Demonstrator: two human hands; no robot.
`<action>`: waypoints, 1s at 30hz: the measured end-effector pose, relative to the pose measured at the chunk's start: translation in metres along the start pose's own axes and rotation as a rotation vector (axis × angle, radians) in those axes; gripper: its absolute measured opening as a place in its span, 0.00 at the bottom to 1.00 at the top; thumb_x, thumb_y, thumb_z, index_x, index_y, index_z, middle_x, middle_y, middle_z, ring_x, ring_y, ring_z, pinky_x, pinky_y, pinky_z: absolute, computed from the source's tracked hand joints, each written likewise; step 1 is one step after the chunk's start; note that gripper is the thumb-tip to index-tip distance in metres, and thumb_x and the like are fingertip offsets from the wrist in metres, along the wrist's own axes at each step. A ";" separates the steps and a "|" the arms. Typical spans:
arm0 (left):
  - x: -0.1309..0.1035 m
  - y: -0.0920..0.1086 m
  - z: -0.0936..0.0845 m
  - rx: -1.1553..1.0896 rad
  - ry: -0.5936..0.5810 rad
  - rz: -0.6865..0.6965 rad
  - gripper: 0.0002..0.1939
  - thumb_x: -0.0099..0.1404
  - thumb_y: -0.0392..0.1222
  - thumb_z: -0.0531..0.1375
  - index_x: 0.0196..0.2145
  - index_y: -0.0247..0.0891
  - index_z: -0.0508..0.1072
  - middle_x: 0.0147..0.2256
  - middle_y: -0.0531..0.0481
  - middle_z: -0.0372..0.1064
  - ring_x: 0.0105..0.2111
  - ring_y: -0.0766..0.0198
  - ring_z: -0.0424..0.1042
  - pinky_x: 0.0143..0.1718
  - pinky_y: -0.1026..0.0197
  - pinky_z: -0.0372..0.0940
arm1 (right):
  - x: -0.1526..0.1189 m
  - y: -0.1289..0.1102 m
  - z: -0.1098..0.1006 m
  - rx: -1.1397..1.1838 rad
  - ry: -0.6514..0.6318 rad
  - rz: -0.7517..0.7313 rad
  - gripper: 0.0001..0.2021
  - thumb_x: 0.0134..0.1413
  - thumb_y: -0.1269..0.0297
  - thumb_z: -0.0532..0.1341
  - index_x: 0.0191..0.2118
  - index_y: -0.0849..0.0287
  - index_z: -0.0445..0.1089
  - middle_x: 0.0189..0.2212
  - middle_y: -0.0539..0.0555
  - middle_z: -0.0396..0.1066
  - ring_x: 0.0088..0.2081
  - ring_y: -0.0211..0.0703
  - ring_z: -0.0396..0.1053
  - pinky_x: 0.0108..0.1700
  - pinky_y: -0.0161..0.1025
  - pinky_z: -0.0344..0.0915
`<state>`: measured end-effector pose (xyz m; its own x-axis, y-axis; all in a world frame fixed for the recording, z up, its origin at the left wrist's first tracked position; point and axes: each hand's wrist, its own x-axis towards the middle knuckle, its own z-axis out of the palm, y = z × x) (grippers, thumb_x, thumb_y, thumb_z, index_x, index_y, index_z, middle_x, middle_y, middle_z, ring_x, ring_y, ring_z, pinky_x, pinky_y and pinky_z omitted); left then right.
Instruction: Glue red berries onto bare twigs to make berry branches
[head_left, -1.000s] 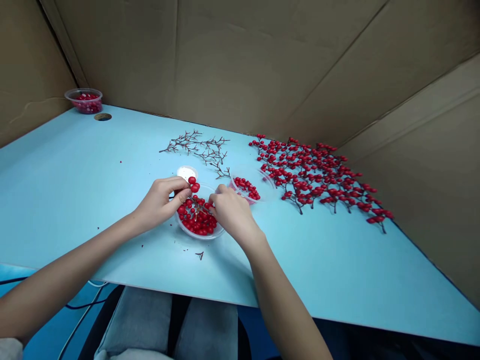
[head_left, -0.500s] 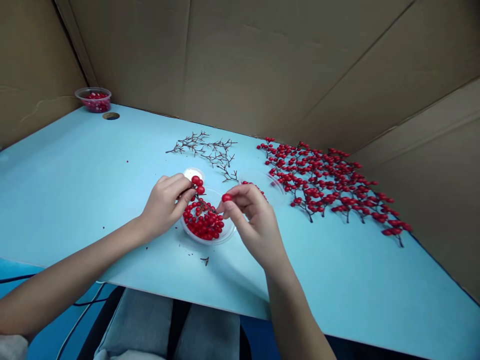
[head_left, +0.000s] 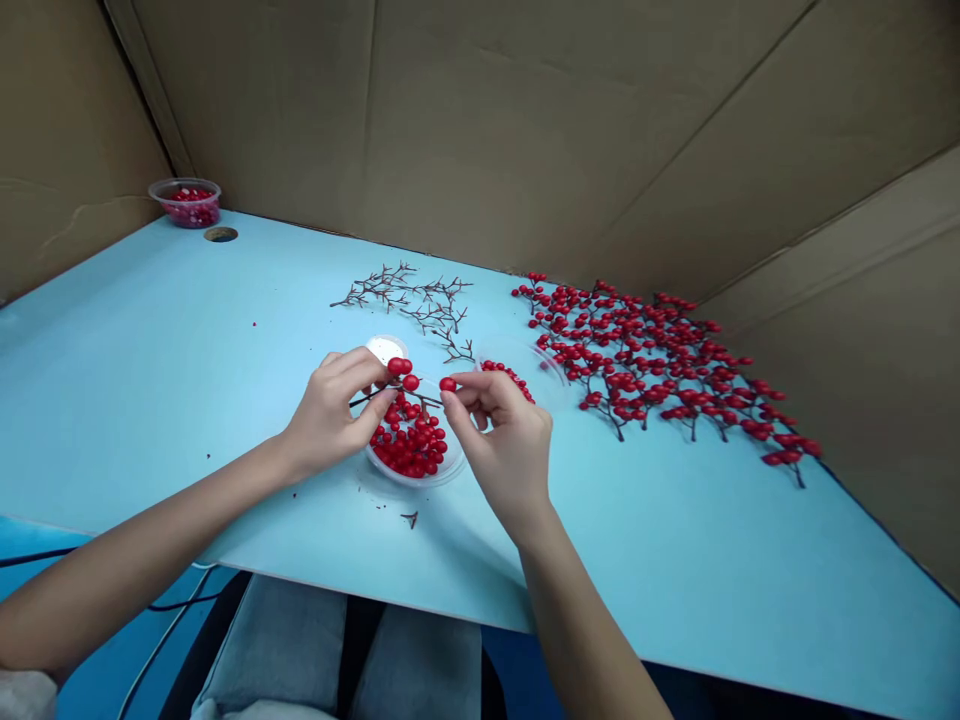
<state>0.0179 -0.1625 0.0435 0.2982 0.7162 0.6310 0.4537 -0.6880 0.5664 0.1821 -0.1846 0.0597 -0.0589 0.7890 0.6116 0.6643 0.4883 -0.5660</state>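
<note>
Across the gap to the berry sprig (head_left: pixel 411 384), our right hand (head_left: pixel 510 445) has moved a little left since the earlier frame, and the sprig lies flatter between our hands. We hold it just above centre of the frame's lower half with our left hand (head_left: pixel 330 415), thumb and forefinger narrow on the stem, probably to keep the branch steady. Our right thumb and forefinger pinch one loose red berry (head_left: pixel 448 384) at a twig tip, leaving the twig exposed. We work over a clear tub (head_left: pixel 454 460) of berries at lower centre, perhaps so that anything dropped falls in; a small white-filled dish (head_left: pixel 386 348) sits just behind, within easy reach. Bare twigs (head_left: pixel 435 320) at upper centre lie apart from the berried sprays (head_left: pixel 637 350) at right, which seems to keep the two kinds sorted. Another berry tub (head_left: pixel 186 220) stands at upper left, out of the way
</note>
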 end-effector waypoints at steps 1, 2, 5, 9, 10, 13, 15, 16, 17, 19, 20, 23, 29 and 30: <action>0.001 0.000 -0.001 -0.066 -0.022 -0.034 0.06 0.58 0.34 0.51 0.30 0.35 0.68 0.28 0.49 0.65 0.29 0.66 0.64 0.32 0.62 0.57 | 0.000 0.001 0.000 -0.046 0.052 -0.031 0.02 0.48 0.70 0.55 0.30 0.57 0.62 0.19 0.46 0.66 0.20 0.33 0.63 0.21 0.32 0.60; 0.003 -0.001 -0.002 -0.138 -0.043 -0.074 0.07 0.59 0.34 0.51 0.29 0.35 0.68 0.29 0.49 0.65 0.31 0.66 0.64 0.34 0.62 0.58 | -0.001 0.002 0.000 -0.095 0.104 -0.074 0.03 0.48 0.71 0.56 0.31 0.56 0.62 0.19 0.47 0.66 0.20 0.33 0.63 0.22 0.32 0.61; 0.007 -0.003 -0.003 -0.360 -0.111 -0.224 0.10 0.60 0.38 0.49 0.26 0.34 0.68 0.29 0.49 0.64 0.32 0.66 0.63 0.36 0.62 0.58 | -0.003 0.005 0.002 -0.191 0.209 -0.264 0.06 0.49 0.73 0.55 0.33 0.54 0.61 0.22 0.49 0.68 0.21 0.35 0.65 0.23 0.34 0.62; 0.010 -0.007 -0.003 -0.606 -0.219 -0.424 0.13 0.58 0.44 0.52 0.21 0.34 0.67 0.23 0.53 0.61 0.26 0.69 0.60 0.30 0.64 0.57 | -0.008 0.008 0.006 -0.192 0.217 -0.510 0.11 0.49 0.74 0.55 0.37 0.51 0.59 0.23 0.49 0.70 0.22 0.37 0.66 0.23 0.37 0.63; 0.011 -0.007 -0.003 -0.642 -0.240 -0.455 0.13 0.57 0.44 0.53 0.21 0.34 0.67 0.22 0.53 0.60 0.24 0.70 0.60 0.29 0.65 0.57 | -0.009 0.008 0.006 -0.189 0.207 -0.552 0.12 0.49 0.75 0.54 0.38 0.51 0.59 0.22 0.49 0.70 0.22 0.37 0.66 0.22 0.37 0.63; 0.011 -0.006 -0.006 -0.658 -0.287 -0.486 0.08 0.54 0.40 0.56 0.21 0.34 0.67 0.23 0.54 0.62 0.24 0.71 0.60 0.27 0.66 0.56 | -0.012 0.010 0.006 -0.173 0.182 -0.636 0.13 0.49 0.76 0.54 0.39 0.50 0.58 0.22 0.49 0.70 0.23 0.37 0.67 0.21 0.36 0.62; 0.012 -0.004 -0.009 -0.628 -0.294 -0.469 0.04 0.52 0.36 0.57 0.21 0.34 0.68 0.25 0.53 0.63 0.25 0.71 0.61 0.27 0.66 0.56 | -0.014 0.013 0.006 -0.173 0.183 -0.671 0.14 0.48 0.76 0.55 0.40 0.51 0.59 0.23 0.50 0.70 0.23 0.37 0.66 0.21 0.35 0.63; 0.012 -0.003 -0.009 -0.614 -0.291 -0.455 0.03 0.51 0.35 0.57 0.21 0.34 0.68 0.25 0.53 0.64 0.25 0.70 0.61 0.27 0.65 0.56 | -0.015 0.014 0.007 -0.175 0.186 -0.689 0.15 0.48 0.76 0.56 0.41 0.51 0.59 0.23 0.51 0.70 0.23 0.37 0.66 0.21 0.35 0.63; 0.012 -0.002 -0.010 -0.605 -0.286 -0.441 0.03 0.51 0.34 0.57 0.21 0.34 0.68 0.25 0.53 0.64 0.26 0.70 0.61 0.28 0.65 0.56 | -0.015 0.016 0.007 -0.174 0.185 -0.707 0.15 0.47 0.76 0.56 0.42 0.52 0.59 0.23 0.51 0.70 0.23 0.37 0.65 0.21 0.35 0.64; 0.012 -0.001 -0.010 -0.599 -0.282 -0.426 0.03 0.50 0.33 0.58 0.21 0.34 0.67 0.24 0.53 0.64 0.27 0.70 0.62 0.30 0.64 0.56 | -0.016 0.018 0.008 -0.156 0.183 -0.737 0.16 0.47 0.75 0.56 0.44 0.55 0.59 0.23 0.53 0.70 0.24 0.37 0.65 0.22 0.35 0.65; 0.012 -0.001 -0.010 -0.600 -0.285 -0.434 0.03 0.50 0.33 0.58 0.21 0.34 0.67 0.24 0.54 0.64 0.27 0.70 0.62 0.31 0.64 0.56 | -0.016 0.018 0.009 -0.138 0.189 -0.748 0.17 0.48 0.75 0.56 0.45 0.56 0.58 0.24 0.53 0.70 0.24 0.37 0.65 0.22 0.35 0.65; 0.013 -0.001 -0.010 -0.619 -0.298 -0.484 0.02 0.50 0.34 0.58 0.22 0.34 0.67 0.23 0.55 0.63 0.23 0.72 0.61 0.28 0.65 0.56 | -0.014 0.017 0.012 -0.069 0.212 -0.769 0.18 0.47 0.77 0.56 0.46 0.59 0.58 0.23 0.52 0.69 0.23 0.36 0.63 0.21 0.33 0.64; 0.013 0.002 -0.009 -0.616 -0.317 -0.538 0.02 0.50 0.35 0.59 0.24 0.33 0.69 0.20 0.56 0.62 0.18 0.75 0.57 0.24 0.66 0.55 | -0.013 0.006 0.016 0.055 0.181 -0.749 0.18 0.44 0.80 0.56 0.44 0.59 0.60 0.20 0.50 0.66 0.21 0.35 0.61 0.21 0.33 0.63; 0.013 0.002 -0.010 -0.611 -0.319 -0.542 0.02 0.50 0.35 0.59 0.24 0.33 0.69 0.20 0.56 0.62 0.18 0.74 0.58 0.24 0.66 0.55 | -0.014 0.004 0.016 0.114 0.197 -0.694 0.18 0.44 0.79 0.56 0.43 0.58 0.60 0.20 0.49 0.65 0.21 0.35 0.61 0.21 0.33 0.62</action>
<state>0.0147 -0.1562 0.0581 0.4343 0.8983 0.0662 0.0994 -0.1209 0.9877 0.1737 -0.1875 0.0399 -0.2964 0.2069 0.9324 0.4401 0.8960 -0.0589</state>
